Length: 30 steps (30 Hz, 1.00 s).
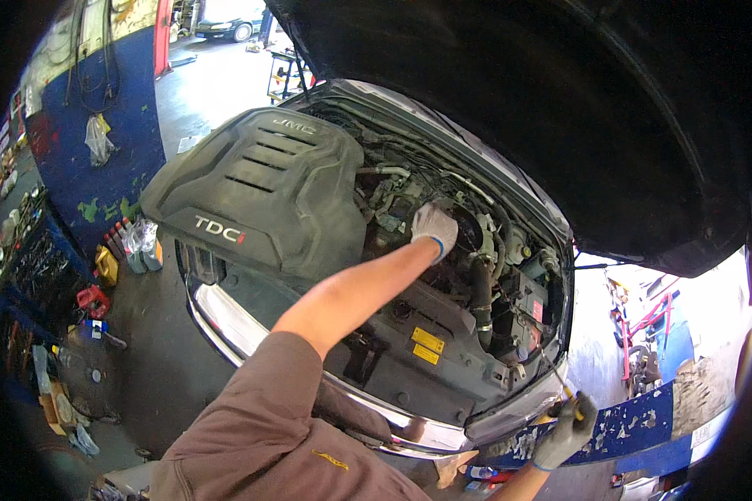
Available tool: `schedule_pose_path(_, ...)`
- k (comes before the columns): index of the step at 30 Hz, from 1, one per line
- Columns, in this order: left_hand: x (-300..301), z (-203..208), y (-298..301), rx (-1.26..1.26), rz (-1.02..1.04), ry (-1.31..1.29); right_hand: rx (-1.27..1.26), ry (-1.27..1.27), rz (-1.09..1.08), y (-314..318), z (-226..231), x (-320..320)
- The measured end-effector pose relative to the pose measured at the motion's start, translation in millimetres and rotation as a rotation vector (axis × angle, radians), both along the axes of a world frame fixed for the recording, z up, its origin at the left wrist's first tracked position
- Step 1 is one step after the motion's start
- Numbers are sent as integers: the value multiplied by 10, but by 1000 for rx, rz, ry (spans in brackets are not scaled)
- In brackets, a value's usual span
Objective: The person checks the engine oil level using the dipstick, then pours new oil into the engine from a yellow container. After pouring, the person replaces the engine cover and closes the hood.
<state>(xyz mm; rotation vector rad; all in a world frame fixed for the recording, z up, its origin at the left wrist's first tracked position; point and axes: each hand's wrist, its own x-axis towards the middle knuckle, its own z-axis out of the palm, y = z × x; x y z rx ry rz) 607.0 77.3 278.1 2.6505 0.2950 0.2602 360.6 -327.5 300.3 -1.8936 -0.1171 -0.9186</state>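
My left hand (pixel 435 229), in a white knit glove with a blue cuff, reaches down into the engine bay (pixel 376 221) among hoses and metal parts. Its fingertips are hidden, so what they touch does not show. Off to the right, beyond the car's front corner, my right hand (pixel 566 434) wears a greyish glove. Its fingers wrap round a screwdriver (pixel 569 392) with a yellow and dark handle, the thin shaft pointing up toward the battery (pixel 530 301). A large black plastic engine cover (pixel 263 196) lies over the left part of the bay, beside my left forearm.
The raised bonnet (pixel 543 100) hangs over the far side. A black corrugated hose (pixel 481 292) runs near the battery. Yellow labels (pixel 427 345) mark the front panel. Bottles (pixel 140 244) and a gold jug (pixel 106 265) stand on the floor by a blue wall (pixel 100 159).
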Motion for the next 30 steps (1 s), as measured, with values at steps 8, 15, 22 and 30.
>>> schedule_pose_path(8,611,274,1057,646,-273,220,32,-39,168,1054,938,1036)
schedule_pose_path(15,1509,177,1982,326,-348,39,-167,-110,236,1997,1430,1949)
schedule_pose_path(22,1986,27,2304,313,-315,30,-208,-96,198,2380,1630,2364)
schedule_pose_path(30,1954,-71,2270,216,-305,63,-258,-63,227,2379,1649,2509)
